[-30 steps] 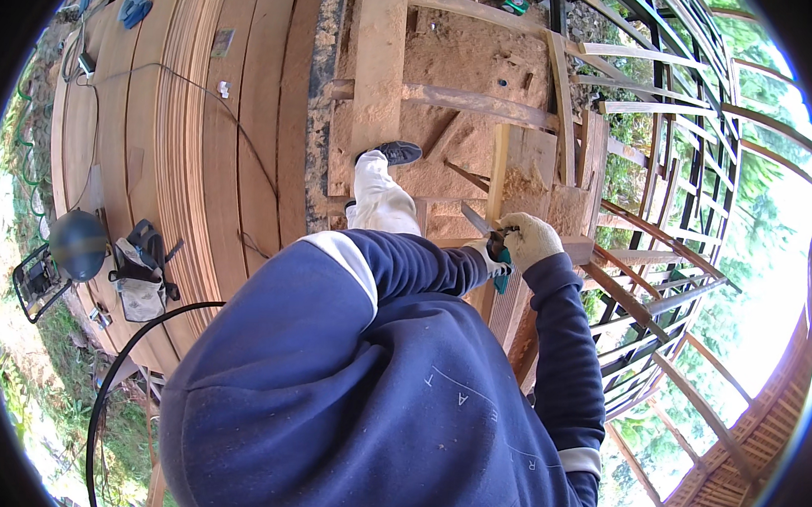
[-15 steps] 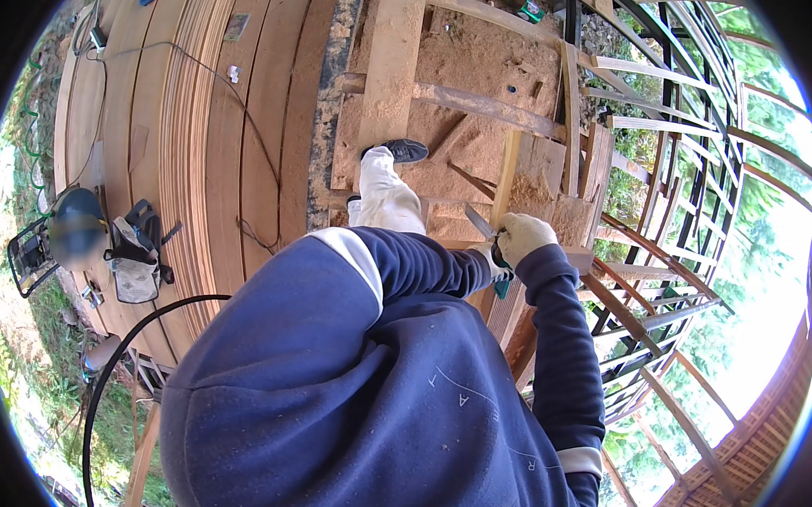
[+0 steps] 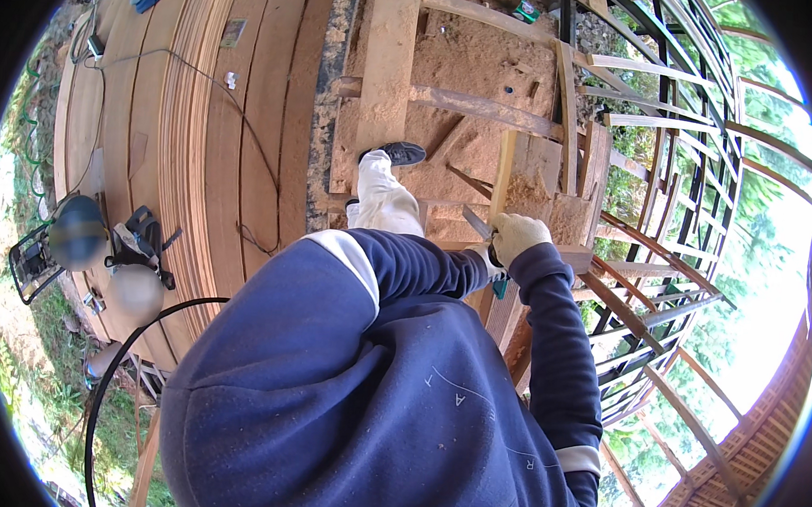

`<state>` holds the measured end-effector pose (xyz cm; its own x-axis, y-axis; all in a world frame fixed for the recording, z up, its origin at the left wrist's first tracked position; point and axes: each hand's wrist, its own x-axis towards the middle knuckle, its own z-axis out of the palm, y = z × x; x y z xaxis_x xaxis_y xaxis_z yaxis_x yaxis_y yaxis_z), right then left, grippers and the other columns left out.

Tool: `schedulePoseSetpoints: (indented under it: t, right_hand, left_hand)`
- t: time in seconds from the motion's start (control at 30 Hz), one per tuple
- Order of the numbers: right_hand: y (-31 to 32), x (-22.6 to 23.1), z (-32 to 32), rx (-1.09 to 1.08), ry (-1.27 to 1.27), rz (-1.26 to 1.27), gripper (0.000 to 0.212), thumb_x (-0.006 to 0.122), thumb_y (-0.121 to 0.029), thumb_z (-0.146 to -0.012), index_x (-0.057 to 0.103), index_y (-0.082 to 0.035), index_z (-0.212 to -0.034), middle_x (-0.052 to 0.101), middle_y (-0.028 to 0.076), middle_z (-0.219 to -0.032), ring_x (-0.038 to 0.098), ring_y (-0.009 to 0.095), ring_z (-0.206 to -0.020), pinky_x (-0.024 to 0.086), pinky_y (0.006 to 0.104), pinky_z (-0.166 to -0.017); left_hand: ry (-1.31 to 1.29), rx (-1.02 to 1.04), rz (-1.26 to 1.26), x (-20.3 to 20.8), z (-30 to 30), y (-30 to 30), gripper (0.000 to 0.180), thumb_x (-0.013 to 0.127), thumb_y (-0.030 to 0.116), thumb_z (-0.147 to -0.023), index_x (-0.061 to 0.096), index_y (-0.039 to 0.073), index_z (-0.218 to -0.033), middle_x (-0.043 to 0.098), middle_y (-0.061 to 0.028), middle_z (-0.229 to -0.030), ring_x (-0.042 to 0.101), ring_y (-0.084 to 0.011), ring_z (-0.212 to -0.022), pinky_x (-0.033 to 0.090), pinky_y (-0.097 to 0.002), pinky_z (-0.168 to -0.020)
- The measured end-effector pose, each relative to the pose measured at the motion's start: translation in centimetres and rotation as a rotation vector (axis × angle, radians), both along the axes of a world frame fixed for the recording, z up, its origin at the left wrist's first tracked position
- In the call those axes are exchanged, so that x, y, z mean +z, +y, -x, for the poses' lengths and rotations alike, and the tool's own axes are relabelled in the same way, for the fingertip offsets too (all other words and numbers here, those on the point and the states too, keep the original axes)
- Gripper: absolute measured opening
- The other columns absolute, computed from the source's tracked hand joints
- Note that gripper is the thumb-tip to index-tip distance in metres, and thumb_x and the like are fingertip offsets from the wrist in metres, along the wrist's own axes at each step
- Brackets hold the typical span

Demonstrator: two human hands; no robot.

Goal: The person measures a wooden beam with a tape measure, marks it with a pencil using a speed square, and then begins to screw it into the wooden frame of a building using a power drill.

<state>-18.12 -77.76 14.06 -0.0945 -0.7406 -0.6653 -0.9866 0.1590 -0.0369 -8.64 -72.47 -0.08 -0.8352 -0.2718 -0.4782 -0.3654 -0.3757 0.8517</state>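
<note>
My right hand [image 3: 517,236], in a pale work glove, is closed around a green-handled tool [image 3: 499,285]. Its flat metal blade [image 3: 476,222] points up and left against a narrow upright wooden plank [image 3: 503,178]. My left arm in a dark blue sleeve [image 3: 424,265] reaches across to the same spot. My left hand [image 3: 489,257] is almost wholly hidden behind the right glove, so its grip cannot be made out. Below them my leg in white trousers [image 3: 383,203] ends in a dark shoe [image 3: 401,153] on the sandy ground.
Curved wooden deck boards [image 3: 239,137] run down the left, with a thin cable [image 3: 247,156] across them. Power tools [image 3: 139,242] lie at the deck's left edge. Loose planks [image 3: 387,62] cross the sandy ground. A dark metal lattice frame [image 3: 688,220] curves along the right.
The view has drifted slightly downward. My gloved right hand stays at the plank with the tool, shifted only a little.
</note>
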Motion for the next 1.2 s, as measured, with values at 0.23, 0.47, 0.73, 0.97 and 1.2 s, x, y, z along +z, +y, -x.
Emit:
schedulePoseSetpoints:
  t: [0.23, 0.47, 0.73, 0.97, 1.2]
  right_hand:
    - [-0.2, 1.0, -1.3, 0.085, 0.093, -0.048, 0.016, 0.058, -0.016, -0.080, 0.068, -0.009, -0.091, 0.070, 0.014, -0.085, 0.068, 0.032, -0.081, 0.053, 0.0423, -0.074]
    - [-1.6, 8.1, -0.8, -0.163, -0.070, 0.323, 0.017, 0.054, -0.011, -0.083, 0.067, -0.005, -0.093, 0.068, 0.016, -0.085, 0.067, 0.033, -0.083, 0.053, 0.0396, -0.075]
    - [5.3, 6.6, 1.2, -0.946, -0.757, 0.529, 0.055, 0.036, 0.009, -0.074, 0.053, 0.004, -0.126, 0.062, 0.013, -0.118, 0.062, 0.020, -0.103, 0.050, 0.0322, -0.089]
    - [8.1, 6.0, -1.3, -1.209, -1.074, 0.460, 0.067, 0.030, 0.013, -0.074, 0.043, 0.003, -0.139, 0.058, 0.014, -0.126, 0.058, 0.019, -0.113, 0.043, 0.0293, -0.099]
    - [10.7, 4.9, -2.1, -0.857, -0.603, 0.719, 0.051, 0.044, 0.012, -0.078, 0.059, -0.001, -0.125, 0.066, 0.012, -0.116, 0.063, 0.019, -0.106, 0.048, 0.0307, -0.094]
  left_hand:
    - [-0.020, -0.012, 0.017, 0.5, -0.2, -0.2, 0.043, 0.075, 0.032, -0.078, 0.063, 0.007, -0.110, 0.069, -0.0113, -0.102, 0.065, -0.0269, -0.091, 0.049, -0.0351, -0.082]
    - [-0.040, 0.008, 0.039, 0.6, -0.2, -0.3, 0.044, 0.076, 0.032, -0.077, 0.063, 0.007, -0.110, 0.069, -0.0113, -0.102, 0.065, -0.0269, -0.091, 0.049, -0.0351, -0.082]
    - [-0.120, -0.049, -0.015, 0.3, 0.2, 0.1, 0.047, 0.078, 0.030, -0.076, 0.061, 0.006, -0.113, 0.069, -0.0110, -0.102, 0.065, -0.0236, -0.090, 0.052, -0.0341, -0.078]
    - [0.013, 0.054, -0.159, -8.5, 2.5, 4.9, 0.036, 0.073, 0.015, -0.081, 0.061, 0.006, -0.114, 0.068, -0.0065, -0.102, 0.064, -0.0212, -0.092, 0.051, -0.0334, -0.080]
    - [-0.055, -0.138, -0.034, 0.1, 0.5, -0.5, 0.035, 0.070, 0.023, -0.083, 0.062, 0.006, -0.114, 0.068, -0.0054, -0.102, 0.064, -0.0184, -0.091, 0.050, -0.0311, -0.080]
